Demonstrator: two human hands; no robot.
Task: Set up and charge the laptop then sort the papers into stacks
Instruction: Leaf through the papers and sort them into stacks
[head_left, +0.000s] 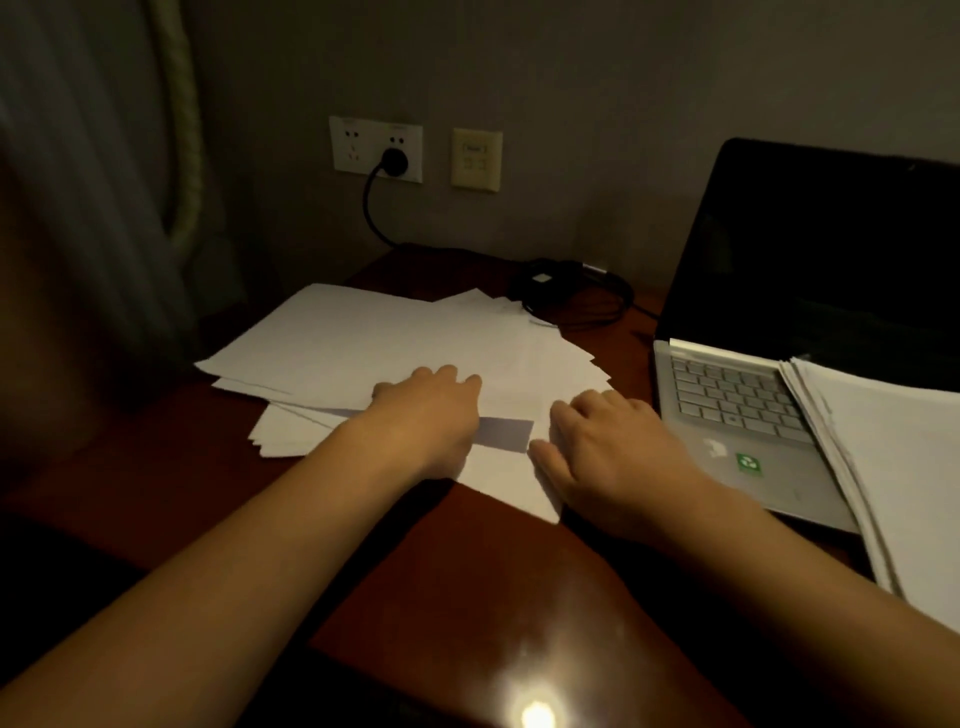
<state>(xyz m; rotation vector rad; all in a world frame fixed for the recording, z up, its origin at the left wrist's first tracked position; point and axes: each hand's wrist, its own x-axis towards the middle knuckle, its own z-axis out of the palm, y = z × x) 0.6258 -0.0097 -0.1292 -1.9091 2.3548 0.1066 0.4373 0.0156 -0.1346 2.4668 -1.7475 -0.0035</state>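
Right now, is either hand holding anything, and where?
Left hand lies flat on the loose papers, gripping nothing. Right hand rests at their right edge with fingers bent; whether it pinches a sheet cannot be told.

Dim, warm room light with one hard glare spot.
A small flare burned on the glossy desk (467, 571) at the near edge, spreading a hazy sheen around it. The white papers (363, 338) were the brightest surface, while the laptop screen (805, 249) read black and the curtain (78, 182) at far left sank into blurred shadow. The near-left corner darkened, and straight edges leaned at the right.
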